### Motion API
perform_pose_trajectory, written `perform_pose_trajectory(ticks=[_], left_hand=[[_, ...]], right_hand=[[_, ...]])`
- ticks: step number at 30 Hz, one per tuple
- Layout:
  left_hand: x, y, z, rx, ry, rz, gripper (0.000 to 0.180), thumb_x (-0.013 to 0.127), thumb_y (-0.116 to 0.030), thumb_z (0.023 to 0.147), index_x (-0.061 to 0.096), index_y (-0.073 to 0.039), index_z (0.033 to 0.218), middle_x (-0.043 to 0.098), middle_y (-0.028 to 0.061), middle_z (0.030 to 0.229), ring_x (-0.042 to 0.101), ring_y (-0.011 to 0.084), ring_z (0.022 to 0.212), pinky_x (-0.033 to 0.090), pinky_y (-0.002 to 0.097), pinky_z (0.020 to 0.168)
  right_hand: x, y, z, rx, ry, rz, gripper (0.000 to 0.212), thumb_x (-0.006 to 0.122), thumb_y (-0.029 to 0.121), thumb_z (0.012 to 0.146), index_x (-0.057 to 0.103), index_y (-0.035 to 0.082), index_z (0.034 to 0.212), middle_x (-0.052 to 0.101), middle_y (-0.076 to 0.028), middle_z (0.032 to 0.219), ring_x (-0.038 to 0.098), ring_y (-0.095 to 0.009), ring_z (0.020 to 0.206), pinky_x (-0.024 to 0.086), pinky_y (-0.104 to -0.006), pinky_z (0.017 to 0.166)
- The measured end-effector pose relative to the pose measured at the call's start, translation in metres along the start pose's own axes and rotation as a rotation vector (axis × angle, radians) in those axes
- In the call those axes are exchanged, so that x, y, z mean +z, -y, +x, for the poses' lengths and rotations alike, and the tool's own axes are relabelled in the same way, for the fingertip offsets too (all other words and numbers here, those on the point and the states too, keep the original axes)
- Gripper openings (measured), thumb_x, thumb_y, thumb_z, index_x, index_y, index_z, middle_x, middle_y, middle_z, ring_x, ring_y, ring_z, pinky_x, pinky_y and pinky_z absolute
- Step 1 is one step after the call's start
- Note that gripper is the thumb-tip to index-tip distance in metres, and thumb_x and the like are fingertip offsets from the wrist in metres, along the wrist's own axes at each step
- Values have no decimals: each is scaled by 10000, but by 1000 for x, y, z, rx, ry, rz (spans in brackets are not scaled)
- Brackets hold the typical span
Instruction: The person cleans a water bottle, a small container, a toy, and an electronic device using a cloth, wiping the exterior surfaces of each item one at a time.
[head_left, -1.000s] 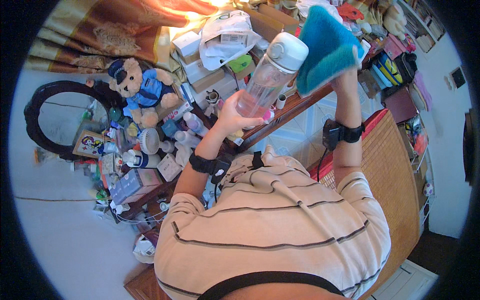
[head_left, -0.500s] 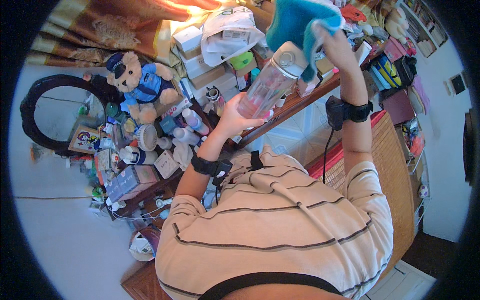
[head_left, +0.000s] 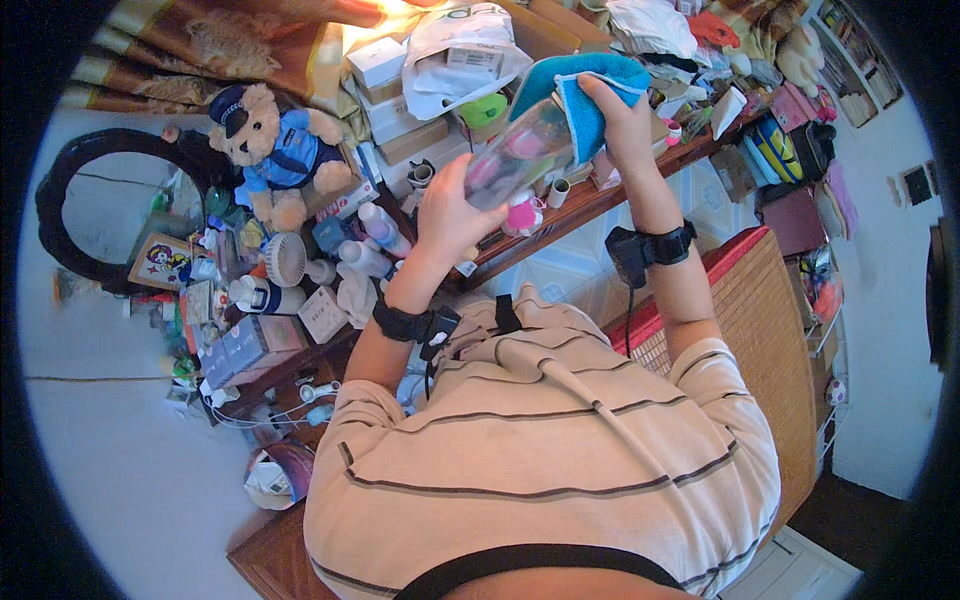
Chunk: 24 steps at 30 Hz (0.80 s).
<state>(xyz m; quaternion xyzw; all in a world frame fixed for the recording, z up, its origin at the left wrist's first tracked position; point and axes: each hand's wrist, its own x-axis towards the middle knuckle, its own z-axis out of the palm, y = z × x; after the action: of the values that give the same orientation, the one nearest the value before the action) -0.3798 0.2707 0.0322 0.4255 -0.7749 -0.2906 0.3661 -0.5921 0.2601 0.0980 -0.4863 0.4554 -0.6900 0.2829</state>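
My left hand (head_left: 452, 212) is wrapped round the lower part of a clear water bottle (head_left: 508, 158), which tilts up to the right. A blue cloth (head_left: 590, 112) with a pale edge lies over the bottle's top and hides the lid. My right hand (head_left: 620, 118) grips that cloth at the lid end, thumb on its near side. Both hands are held up in front of the cluttered desk.
On the desk's left stand a teddy bear (head_left: 268, 140) in a blue uniform, a small white fan (head_left: 286, 260), white bottles (head_left: 366, 258) and a round black-framed mirror (head_left: 60, 180). Behind the bottle are stacked boxes and a white plastic bag (head_left: 462, 58). A woven mat (head_left: 760, 350) lies at right.
My right hand has brought the blue cloth down and left onto the bottle's top, covering its lid. The bottle now leans further to the right in my left hand.
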Motion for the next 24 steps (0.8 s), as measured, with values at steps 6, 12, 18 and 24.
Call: perform_pose_trajectory(ticks=[6,12,18,24], left_hand=[[-16,5,11,351,-294,597,621,715,-197,481,478,14,1015,532,151,955,516,277,893,418,338,765],[-25,-6,5,199,-110,363,615,731,-213,469,504,20,991,558,161,936,545,301,851,438,344,737],[-20,2,3,61,226,-188,549,762,-260,464,539,3,891,597,93,808,576,168,722,447,266,691],[-17,0,-5,-144,632,-723,568,759,-113,427,534,13,933,581,58,844,555,129,764,443,277,726]], right_hand=[[4,-19,-4,98,-134,12,173,625,184,713,590,24,769,595,-35,720,546,-105,616,427,-234,544],[0,0,-10,255,-30,119,262,642,154,679,550,0,870,586,-82,790,563,-147,661,455,-258,597],[-3,17,-17,246,68,511,358,577,204,680,494,4,967,562,-115,881,561,-218,790,462,-325,724],[-17,10,-16,99,223,514,456,579,210,639,471,-6,1026,543,-136,953,536,-259,859,419,-366,810]])
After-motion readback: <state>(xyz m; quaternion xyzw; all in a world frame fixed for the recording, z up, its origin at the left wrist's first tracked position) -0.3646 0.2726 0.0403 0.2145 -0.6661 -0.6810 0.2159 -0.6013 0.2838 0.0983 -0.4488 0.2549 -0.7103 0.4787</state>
